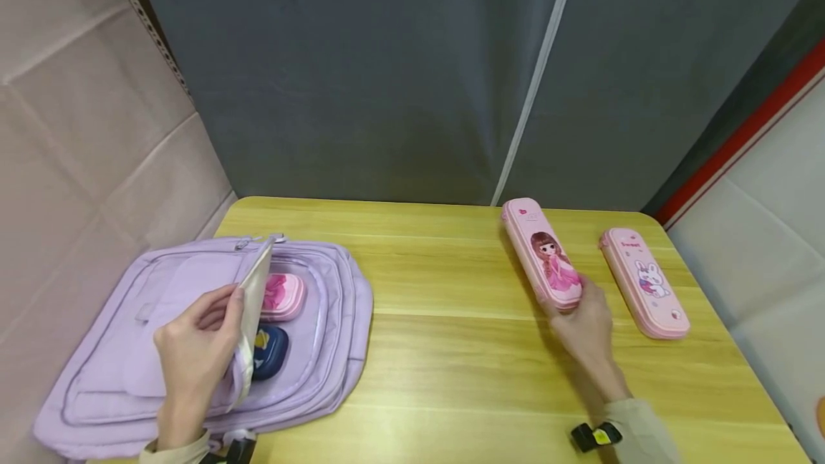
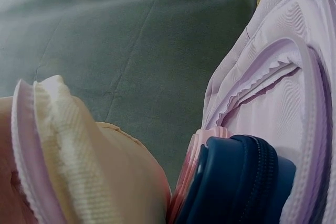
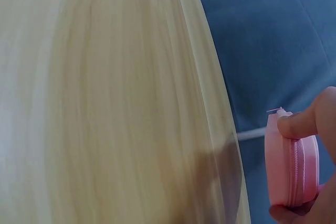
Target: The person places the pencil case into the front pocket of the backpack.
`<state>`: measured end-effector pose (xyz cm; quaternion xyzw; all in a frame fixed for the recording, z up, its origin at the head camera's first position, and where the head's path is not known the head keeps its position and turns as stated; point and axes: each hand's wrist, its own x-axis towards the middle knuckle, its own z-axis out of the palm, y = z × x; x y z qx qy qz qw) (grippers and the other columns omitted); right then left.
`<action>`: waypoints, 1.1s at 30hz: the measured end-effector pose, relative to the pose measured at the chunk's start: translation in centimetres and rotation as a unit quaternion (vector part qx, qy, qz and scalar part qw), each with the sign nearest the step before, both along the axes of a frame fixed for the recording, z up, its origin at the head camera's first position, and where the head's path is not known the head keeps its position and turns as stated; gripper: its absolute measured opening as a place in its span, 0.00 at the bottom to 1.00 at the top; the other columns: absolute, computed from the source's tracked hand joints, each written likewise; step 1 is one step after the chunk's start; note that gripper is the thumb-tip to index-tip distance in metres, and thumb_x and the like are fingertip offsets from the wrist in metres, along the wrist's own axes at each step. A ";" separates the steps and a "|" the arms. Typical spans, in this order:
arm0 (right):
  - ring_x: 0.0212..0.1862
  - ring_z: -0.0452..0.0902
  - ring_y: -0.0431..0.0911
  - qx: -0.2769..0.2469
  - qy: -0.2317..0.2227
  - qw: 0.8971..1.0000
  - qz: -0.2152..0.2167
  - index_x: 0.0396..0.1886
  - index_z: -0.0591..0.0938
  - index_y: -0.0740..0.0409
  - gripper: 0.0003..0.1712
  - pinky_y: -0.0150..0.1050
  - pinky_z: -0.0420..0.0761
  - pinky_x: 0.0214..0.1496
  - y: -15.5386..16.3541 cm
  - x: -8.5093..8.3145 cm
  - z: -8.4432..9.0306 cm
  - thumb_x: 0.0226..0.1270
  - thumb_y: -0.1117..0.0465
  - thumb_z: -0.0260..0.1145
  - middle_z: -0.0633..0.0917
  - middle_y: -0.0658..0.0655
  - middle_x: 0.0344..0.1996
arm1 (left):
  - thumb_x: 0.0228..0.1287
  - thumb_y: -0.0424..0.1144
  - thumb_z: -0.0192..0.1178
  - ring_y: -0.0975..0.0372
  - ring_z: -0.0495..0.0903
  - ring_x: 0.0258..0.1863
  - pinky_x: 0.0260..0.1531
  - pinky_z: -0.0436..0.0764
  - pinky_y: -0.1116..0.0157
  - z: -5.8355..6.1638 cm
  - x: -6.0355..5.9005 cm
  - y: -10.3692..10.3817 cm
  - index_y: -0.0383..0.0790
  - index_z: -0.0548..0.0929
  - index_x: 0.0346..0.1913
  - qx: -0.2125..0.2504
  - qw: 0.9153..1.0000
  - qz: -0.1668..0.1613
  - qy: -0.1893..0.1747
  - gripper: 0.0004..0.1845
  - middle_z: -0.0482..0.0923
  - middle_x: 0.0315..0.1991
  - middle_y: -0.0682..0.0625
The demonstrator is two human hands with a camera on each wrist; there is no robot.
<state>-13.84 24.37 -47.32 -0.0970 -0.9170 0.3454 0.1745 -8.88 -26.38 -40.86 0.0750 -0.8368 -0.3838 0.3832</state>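
A lilac backpack lies flat on the left of the wooden table. My left hand grips its front flap and holds it lifted. Inside lie a small pink case and a dark blue case; the left wrist view shows the blue case close up beside the flap's lining. My right hand grips the near end of a pink pencil case printed with a doll. In the right wrist view its fingers curl round that case's edge.
A second pink pencil case with a rabbit lies to the right of the held one, near the table's right edge. A grey curtain hangs behind the table. A pale padded wall stands at the left.
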 end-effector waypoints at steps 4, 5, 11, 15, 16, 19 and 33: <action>0.59 0.72 0.70 -0.002 0.002 1.000 0.022 0.68 0.68 0.75 0.44 0.67 0.71 0.66 -1.3 0.0 0.1 0.57 0.58 0.76 0.76 0.78 0.56 | 0.62 0.31 0.69 0.92 0.75 0.26 0.27 0.78 0.88 0.1 0.0 0.0 0.28 0.90 0.39 0.003 1.000 -0.005 0.003 0.08 0.87 0.31 0.32; 0.59 0.72 0.70 0.000 0.003 1.000 0.027 0.67 0.68 0.75 0.44 0.67 0.71 0.66 -1.6 0.0 0.0 0.57 0.58 0.76 0.76 0.77 0.56 | 0.61 0.31 0.69 0.92 0.75 0.26 0.28 0.78 0.89 0.1 0.1 0.0 0.28 0.90 0.40 0.004 1.000 -0.006 0.005 0.08 0.87 0.31 0.32; 0.59 0.73 0.69 0.006 0.004 0.998 0.055 0.68 0.68 0.74 0.45 0.65 0.72 0.67 -3.4 -0.1 -0.1 0.56 0.58 0.77 0.77 0.76 0.56 | 0.59 0.29 0.70 0.92 0.75 0.26 0.28 0.76 0.90 -0.1 0.1 0.0 0.29 0.91 0.39 0.008 1.000 -0.009 0.018 0.07 0.87 0.31 0.32; 0.59 0.73 0.69 0.009 0.006 0.997 0.078 0.68 0.67 0.75 0.45 0.65 0.72 0.67 -4.4 -0.1 0.0 0.56 0.58 0.77 0.76 0.77 0.56 | 0.58 0.28 0.70 0.92 0.74 0.26 0.27 0.76 0.90 -0.3 0.0 -0.1 0.28 0.90 0.39 0.007 1.000 -0.009 0.020 0.07 0.87 0.31 0.31; 0.59 0.73 0.69 0.010 0.003 0.996 0.084 0.68 0.67 0.75 0.46 0.65 0.72 0.67 -4.7 -0.1 0.1 0.56 0.57 0.77 0.76 0.76 0.56 | 0.58 0.28 0.70 0.92 0.74 0.26 0.27 0.76 0.90 -0.3 0.0 -0.1 0.28 0.90 0.39 0.005 1.000 -0.009 0.020 0.07 0.87 0.30 0.32; 0.59 0.73 0.68 0.007 0.001 0.995 0.100 0.69 0.67 0.75 0.46 0.66 0.72 0.67 -5.3 -0.1 0.2 0.56 0.58 0.77 0.76 0.76 0.56 | 0.58 0.28 0.70 0.92 0.75 0.26 0.28 0.76 0.90 -0.2 0.1 0.0 0.28 0.90 0.39 0.004 1.000 -0.011 0.023 0.07 0.87 0.30 0.32; 0.58 0.76 0.64 -0.009 0.003 0.989 0.150 0.70 0.68 0.71 0.48 0.63 0.76 0.67 -9.1 0.3 0.2 0.56 0.54 0.79 0.78 0.71 0.57 | 0.60 0.30 0.70 0.91 0.76 0.26 0.28 0.78 0.89 -0.1 0.4 -0.1 0.29 0.90 0.41 0.005 1.000 -0.017 0.015 0.08 0.88 0.30 0.33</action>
